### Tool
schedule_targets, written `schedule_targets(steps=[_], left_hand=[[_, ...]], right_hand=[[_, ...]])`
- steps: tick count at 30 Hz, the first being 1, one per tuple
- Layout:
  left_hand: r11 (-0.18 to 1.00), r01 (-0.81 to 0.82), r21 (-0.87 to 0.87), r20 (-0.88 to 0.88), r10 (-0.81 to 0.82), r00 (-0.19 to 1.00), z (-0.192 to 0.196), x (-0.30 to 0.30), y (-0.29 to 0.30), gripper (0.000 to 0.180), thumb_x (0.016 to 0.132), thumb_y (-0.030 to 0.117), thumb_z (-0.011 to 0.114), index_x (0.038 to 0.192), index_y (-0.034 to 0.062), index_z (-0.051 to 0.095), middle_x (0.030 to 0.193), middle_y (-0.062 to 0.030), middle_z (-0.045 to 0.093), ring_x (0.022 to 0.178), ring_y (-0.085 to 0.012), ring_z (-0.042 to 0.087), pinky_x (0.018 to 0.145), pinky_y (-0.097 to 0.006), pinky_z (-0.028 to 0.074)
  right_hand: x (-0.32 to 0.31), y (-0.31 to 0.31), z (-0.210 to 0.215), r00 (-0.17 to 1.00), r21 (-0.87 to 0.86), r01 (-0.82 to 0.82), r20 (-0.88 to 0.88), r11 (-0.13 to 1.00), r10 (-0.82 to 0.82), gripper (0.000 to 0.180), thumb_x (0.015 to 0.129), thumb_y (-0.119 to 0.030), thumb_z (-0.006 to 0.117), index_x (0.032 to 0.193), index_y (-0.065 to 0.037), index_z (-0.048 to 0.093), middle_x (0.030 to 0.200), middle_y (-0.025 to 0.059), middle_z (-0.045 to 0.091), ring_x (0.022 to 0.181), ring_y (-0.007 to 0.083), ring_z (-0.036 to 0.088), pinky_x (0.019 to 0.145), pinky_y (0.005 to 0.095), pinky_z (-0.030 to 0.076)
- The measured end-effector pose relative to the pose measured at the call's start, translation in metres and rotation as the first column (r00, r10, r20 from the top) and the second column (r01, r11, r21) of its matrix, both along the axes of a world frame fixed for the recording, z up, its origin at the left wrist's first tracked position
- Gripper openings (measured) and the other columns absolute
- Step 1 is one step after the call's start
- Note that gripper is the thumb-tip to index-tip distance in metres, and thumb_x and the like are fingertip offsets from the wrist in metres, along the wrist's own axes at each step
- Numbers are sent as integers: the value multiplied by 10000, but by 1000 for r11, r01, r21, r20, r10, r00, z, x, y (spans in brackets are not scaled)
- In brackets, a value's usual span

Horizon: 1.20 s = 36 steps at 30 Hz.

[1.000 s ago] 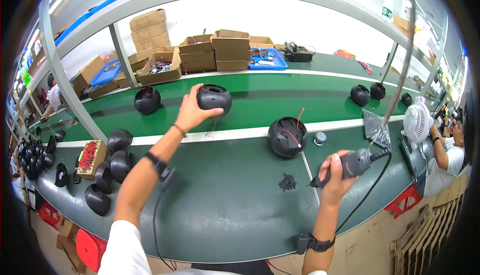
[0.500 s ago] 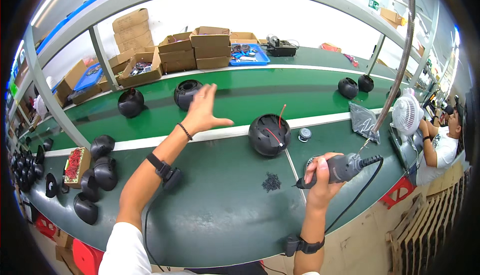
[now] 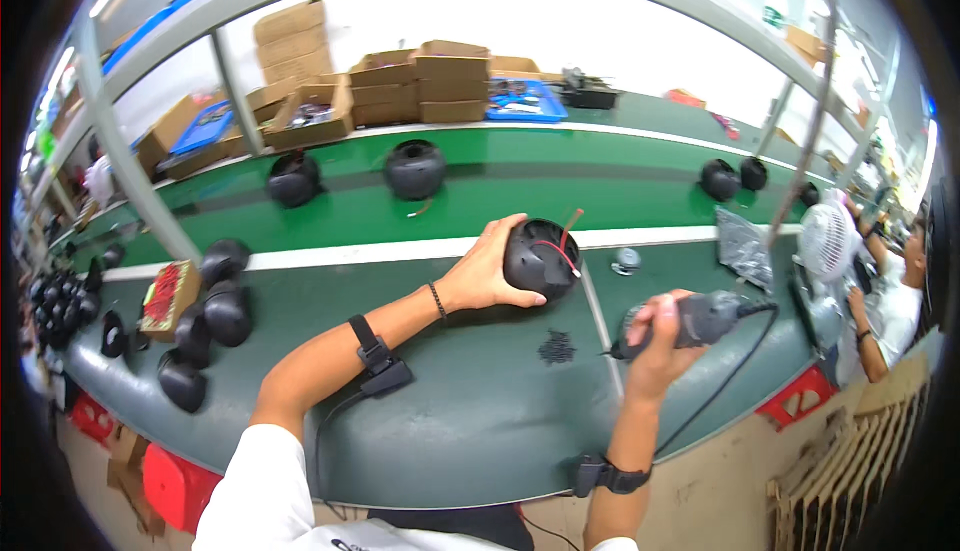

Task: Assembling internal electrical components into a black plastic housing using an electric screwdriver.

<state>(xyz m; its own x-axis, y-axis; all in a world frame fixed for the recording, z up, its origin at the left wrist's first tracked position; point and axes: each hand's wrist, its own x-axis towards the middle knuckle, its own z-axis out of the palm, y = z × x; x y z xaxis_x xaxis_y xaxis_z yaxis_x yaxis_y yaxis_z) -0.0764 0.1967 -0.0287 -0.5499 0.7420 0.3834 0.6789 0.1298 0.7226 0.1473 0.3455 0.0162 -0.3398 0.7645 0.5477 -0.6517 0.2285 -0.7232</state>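
Note:
A round black housing [image 3: 538, 263] with red wires sticking out of its top sits on the green bench in front of me. My left hand [image 3: 492, 269] is closed round its left side, fingers behind and thumb in front. In my right hand [image 3: 660, 346] is a corded electric screwdriver [image 3: 710, 319], held level with its bit pointing left. Under that bit's left side lies a small pile of black screws [image 3: 557, 347]. A small round silver-grey part [image 3: 627, 261] rests to the right of the housing.
Several black half shells [image 3: 228, 313] and a box of red parts [image 3: 170, 299] stand at left. More black housings [image 3: 415, 169] sit on the green conveyor [image 3: 600, 181]. A white fan [image 3: 828, 239] and a plastic bag [image 3: 744, 249] are at right, near another person [image 3: 885, 311].
My left hand has come down from over the conveyor and taken hold of the wired housing, which has turned. My right hand still holds the screwdriver. The view has shifted slightly.

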Motion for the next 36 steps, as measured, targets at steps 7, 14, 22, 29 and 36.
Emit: schedule_targets(steps=[7, 14, 22, 29, 36], left_hand=[[836, 344, -426, 152, -309, 939, 70, 6, -140, 1226, 670, 505, 964, 1573, -54, 350, 1517, -267, 492, 1425, -367, 491, 1204, -430, 387], [707, 518, -481, 517, -248, 819, 84, -8, -187, 962, 839, 325, 867, 1586, 4, 355, 1539, -199, 483, 1427, -269, 438, 1156, -399, 404], [951, 238, -197, 166, -207, 964, 68, 47, -193, 585, 950, 260, 699, 1482, 99, 517, 1539, -151, 467, 1466, -320, 428, 1186, -460, 360], [989, 106, -102, 5, -106, 994, 52, 70, -179, 697, 810, 340, 839, 1417, 80, 612, 1528, -189, 490, 1447, -351, 463, 1202, -470, 350], [992, 54, -118, 10, -53, 999, 48, 64, -178, 840, 669, 355, 899, 1413, 94, 611, 1512, -176, 513, 1406, -348, 511, 1180, -446, 383]], right_hand=[[14, -9, 1, 999, 37, 30, -21, 999, -29, 132, 985, -132, 625, 1037, -55, 531, 738, 72, 586, 501, 94, 482, 455, 220, 405], [7, -13, -3, 994, 25, -104, -15, 994, 104, 171, 1008, -163, 632, 1089, -60, 522, 814, 79, 590, 544, 105, 504, 490, 235, 425], [3, -15, 3, 994, 72, -105, -13, 992, 106, 133, 994, -116, 637, 1040, -28, 548, 759, 93, 603, 503, 109, 508, 461, 245, 440], [3, -17, -2, 990, 65, -138, 5, 988, 138, 159, 1003, -139, 644, 1067, -30, 548, 764, 98, 621, 511, 122, 531, 462, 260, 452], [1, -20, 0, 983, 114, -186, 18, 976, 185, 170, 989, -147, 652, 1034, -22, 546, 747, 115, 613, 491, 143, 531, 453, 279, 459]])
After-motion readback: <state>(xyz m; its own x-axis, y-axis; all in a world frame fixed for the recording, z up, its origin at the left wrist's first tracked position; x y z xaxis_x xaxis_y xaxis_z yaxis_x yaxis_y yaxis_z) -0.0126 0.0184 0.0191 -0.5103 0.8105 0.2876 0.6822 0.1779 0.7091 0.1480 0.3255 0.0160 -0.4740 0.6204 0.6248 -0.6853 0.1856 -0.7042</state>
